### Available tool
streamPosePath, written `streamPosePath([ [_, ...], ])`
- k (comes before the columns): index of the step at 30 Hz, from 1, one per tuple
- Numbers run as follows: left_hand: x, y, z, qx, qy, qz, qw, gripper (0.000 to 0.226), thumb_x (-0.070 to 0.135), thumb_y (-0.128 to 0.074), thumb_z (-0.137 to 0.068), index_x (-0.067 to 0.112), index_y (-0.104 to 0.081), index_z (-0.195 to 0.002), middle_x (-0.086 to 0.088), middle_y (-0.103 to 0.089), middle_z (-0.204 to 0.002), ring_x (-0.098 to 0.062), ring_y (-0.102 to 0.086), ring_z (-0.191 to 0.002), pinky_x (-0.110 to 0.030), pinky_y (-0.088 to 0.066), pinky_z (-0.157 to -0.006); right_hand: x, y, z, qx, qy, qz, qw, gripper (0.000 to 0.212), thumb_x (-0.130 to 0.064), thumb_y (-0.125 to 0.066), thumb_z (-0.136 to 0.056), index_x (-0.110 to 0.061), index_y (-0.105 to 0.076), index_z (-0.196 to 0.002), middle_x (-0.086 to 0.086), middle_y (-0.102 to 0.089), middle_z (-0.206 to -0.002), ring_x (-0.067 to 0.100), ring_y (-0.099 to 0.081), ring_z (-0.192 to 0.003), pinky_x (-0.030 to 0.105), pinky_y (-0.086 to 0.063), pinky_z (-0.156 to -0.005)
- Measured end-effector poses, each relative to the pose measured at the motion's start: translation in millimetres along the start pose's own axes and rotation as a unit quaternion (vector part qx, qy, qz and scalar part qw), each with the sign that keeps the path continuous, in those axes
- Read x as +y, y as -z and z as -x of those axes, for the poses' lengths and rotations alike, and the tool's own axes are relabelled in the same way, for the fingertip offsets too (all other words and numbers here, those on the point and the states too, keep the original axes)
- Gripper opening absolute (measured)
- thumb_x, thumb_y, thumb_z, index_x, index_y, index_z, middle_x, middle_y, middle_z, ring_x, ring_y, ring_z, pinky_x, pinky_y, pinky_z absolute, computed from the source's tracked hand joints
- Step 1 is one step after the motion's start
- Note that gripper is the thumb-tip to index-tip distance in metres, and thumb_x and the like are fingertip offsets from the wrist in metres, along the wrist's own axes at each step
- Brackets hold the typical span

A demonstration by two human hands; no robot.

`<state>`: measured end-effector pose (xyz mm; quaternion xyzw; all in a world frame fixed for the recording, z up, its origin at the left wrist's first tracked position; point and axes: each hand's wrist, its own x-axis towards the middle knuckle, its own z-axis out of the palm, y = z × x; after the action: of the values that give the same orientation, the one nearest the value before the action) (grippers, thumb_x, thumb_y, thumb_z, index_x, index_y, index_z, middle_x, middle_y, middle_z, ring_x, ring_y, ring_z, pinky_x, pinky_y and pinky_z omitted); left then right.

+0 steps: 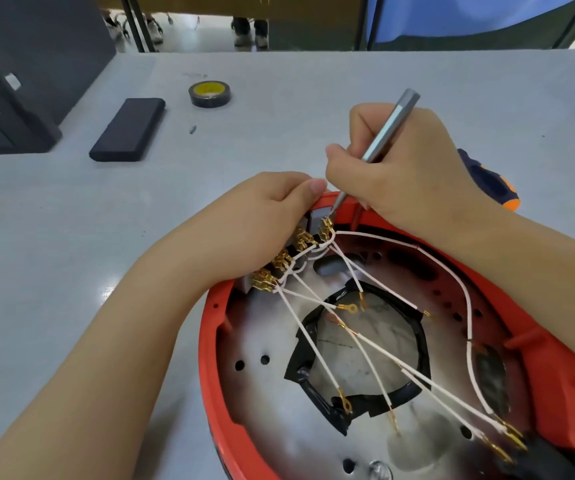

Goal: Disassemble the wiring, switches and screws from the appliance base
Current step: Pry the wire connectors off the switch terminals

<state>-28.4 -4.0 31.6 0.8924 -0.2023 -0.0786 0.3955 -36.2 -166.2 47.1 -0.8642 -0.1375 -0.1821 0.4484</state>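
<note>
The red appliance base (552, 407) lies open side up on the grey table (279, 140), close to the person, its metal floor showing holes and a black-rimmed central opening. At its far rim sits a row of switches (317, 216) with brass spade terminals (281, 261), and white wires (376, 348) fan out from them across the base; most far ends lie loose, showing ring or spade lugs.

The left hand (262, 220) curls over the switch row and grips it at the rim. The right hand (397, 168) holds a slim metal screwdriver (381, 140) like a pen, its tip down at the endmost switch, beside its terminals.

The step in hand looks to be freeing that switch from the rim, or prying a terminal off it; which one cannot be told, since the tip is partly hidden. The next move probably calls for careful levering while the left hand keeps the row steady, so the tip does not slip into the fingers.

The base holds only the wires and switches; no loose screws are visible in it.

Farther out lie an orange-and-navy tool handle (490, 181), a roll of black tape (210, 93), a black block (128, 129), a small bit (192, 129) and a dark computer case (12, 74).
</note>
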Motion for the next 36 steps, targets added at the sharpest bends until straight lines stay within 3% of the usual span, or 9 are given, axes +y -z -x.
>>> streamPosePath([
  [4, 2, -1, 0, 0.003, 0.004, -0.001, 1.0, 0.042, 0.046, -0.033, -0.099, 0.019, -0.065, -0.106, -0.01, -0.07, -0.097, -0.018, -0.059, -0.08, -0.025, -0.043, -0.066, 1, -1, 0, 0.003, 0.0, 0.026, 1.0, 0.037, -0.017, -0.064, -0.082, -0.013, -0.038, -0.056, 0.017, -0.053, -0.061, 0.028, -0.052, -0.056, 0.028, -0.038, -0.049],
  [8, 0, -1, -1, 0.011, 0.006, 0.006, 1.0, 0.042, 0.045, -0.033, -0.099, 0.018, -0.065, -0.104, 0.01, -0.054, -0.052, -0.004, -0.046, -0.045, -0.012, -0.038, -0.048, 1, 0, 2, 0.003, 0.001, 0.037, 0.999, 0.037, -0.018, -0.065, -0.083, -0.017, -0.039, -0.057, 0.015, -0.053, -0.057, 0.025, -0.051, -0.055, 0.021, -0.035, -0.048],
  [10, -1, -2, -1, 0.01, 0.01, 0.008, 1.0, 0.043, 0.045, -0.033, -0.099, 0.018, -0.065, -0.104, 0.013, -0.048, -0.047, 0.0, -0.042, -0.041, -0.01, -0.035, -0.045, 1, 0, 3, 0.001, 0.004, 0.04, 0.999, 0.037, -0.019, -0.065, -0.083, -0.018, -0.039, -0.057, 0.011, -0.052, -0.053, 0.021, -0.048, -0.052, 0.019, -0.035, -0.048],
  [13, 1, -2, 0, 0.007, 0.009, 0.016, 1.0, 0.042, 0.044, -0.034, -0.099, 0.016, -0.066, -0.103, 0.01, -0.052, -0.049, -0.005, -0.044, -0.043, -0.013, -0.037, -0.045, 0, -1, 4, 0.008, 0.01, 0.046, 0.999, 0.038, -0.019, -0.065, -0.083, -0.02, -0.037, -0.057, 0.008, -0.05, -0.051, 0.012, -0.045, -0.049, 0.013, -0.032, -0.046],
  [16, 3, 0, 1, 0.003, 0.003, 0.017, 1.0, 0.042, 0.044, -0.034, -0.099, 0.018, -0.066, -0.104, -0.009, -0.068, -0.075, -0.017, -0.052, -0.056, -0.022, -0.041, -0.053, -1, -2, 4, 0.009, 0.014, 0.039, 0.999, 0.039, -0.017, -0.065, -0.083, -0.02, -0.036, -0.056, 0.003, -0.045, -0.048, 0.012, -0.044, -0.048, 0.012, -0.031, -0.045],
  [20, 4, 0, 2, -0.003, 0.014, 0.011, 1.0, 0.043, 0.045, -0.034, -0.099, 0.017, -0.065, -0.107, 0.0, -0.066, -0.069, -0.014, -0.055, -0.057, -0.018, -0.038, -0.051, -3, -3, -2, -0.016, 0.003, 0.03, 0.999, 0.041, -0.011, -0.063, -0.078, -0.019, -0.033, -0.052, -0.006, -0.032, -0.042, 0.008, -0.036, -0.043, 0.011, -0.028, -0.043],
  [24, 3, 0, 1, -0.01, 0.022, 0.01, 1.0, 0.04, 0.046, -0.033, -0.099, 0.022, -0.064, -0.108, -0.013, -0.068, -0.106, -0.024, -0.06, -0.091, -0.025, -0.041, -0.065, -5, -1, -20, -0.104, -0.039, 0.021, 0.994, 0.035, -0.01, -0.061, -0.074, -0.015, -0.036, -0.051, -0.009, -0.036, -0.036, 0.005, -0.037, -0.038, 0.011, -0.029, -0.04],
  [33, 4, 0, 2, 0.002, 0.015, 0.0, 1.0, 0.04, 0.041, -0.034, -0.1, 0.015, -0.064, -0.108, -0.017, -0.066, -0.096, -0.021, -0.055, -0.072, -0.03, -0.041, -0.065, 0, -7, -34, -0.182, -0.121, -0.02, 0.976, 0.034, -0.007, -0.058, -0.074, -0.016, -0.036, -0.049, -0.008, -0.031, -0.035, 0.005, -0.032, -0.032, 0.015, -0.029, -0.036],
  [36, 3, 0, 0, 0.005, 0.013, 0.007, 1.0, 0.04, 0.039, -0.035, -0.101, 0.011, -0.063, -0.107, -0.002, -0.067, -0.073, -0.017, -0.053, -0.059, -0.024, -0.041, -0.057, 0, -7, -37, -0.2, -0.137, -0.023, 0.97, 0.034, -0.006, -0.055, -0.074, -0.015, -0.035, -0.049, -0.008, -0.03, -0.032, 0.006, -0.03, -0.029, 0.014, -0.027, -0.033],
])
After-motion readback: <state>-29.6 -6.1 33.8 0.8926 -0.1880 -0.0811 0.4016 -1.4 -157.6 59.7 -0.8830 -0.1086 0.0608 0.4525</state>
